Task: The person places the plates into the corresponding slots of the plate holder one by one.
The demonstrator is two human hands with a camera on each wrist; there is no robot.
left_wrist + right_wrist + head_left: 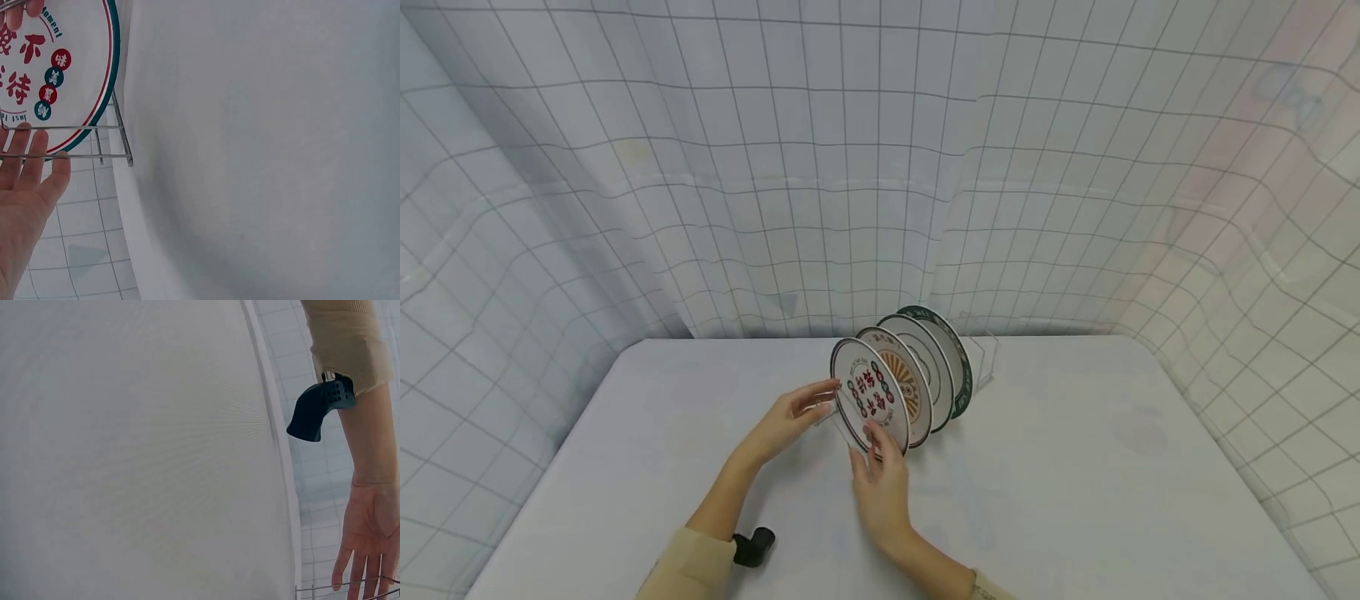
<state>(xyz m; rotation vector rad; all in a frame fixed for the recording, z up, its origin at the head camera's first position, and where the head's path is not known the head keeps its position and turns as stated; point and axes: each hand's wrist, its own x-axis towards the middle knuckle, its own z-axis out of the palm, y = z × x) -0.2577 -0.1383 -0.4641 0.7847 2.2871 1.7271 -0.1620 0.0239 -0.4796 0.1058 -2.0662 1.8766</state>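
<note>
A white plate [867, 396] with red characters stands tilted at the near left end of a wire rack [94, 155]. Behind it lean a plate with an orange fan pattern [910, 375], a pale ringed plate [945, 383] and a dark green-rimmed plate [962, 367]. At the front plate's left edge, my left hand [782, 422] reaches with straight fingers to the rim and rack wires; the left wrist view shows those fingers behind the wires. My right hand [883, 492] touches the plate's lower face, thumb near the rack end; whether it grips a wire is unclear.
A white table [1075, 500] lies under the rack, with grid-patterned white curtains [880, 167] around its back and sides. A black curved piece [754, 547] sticks out at the left sleeve [688, 567].
</note>
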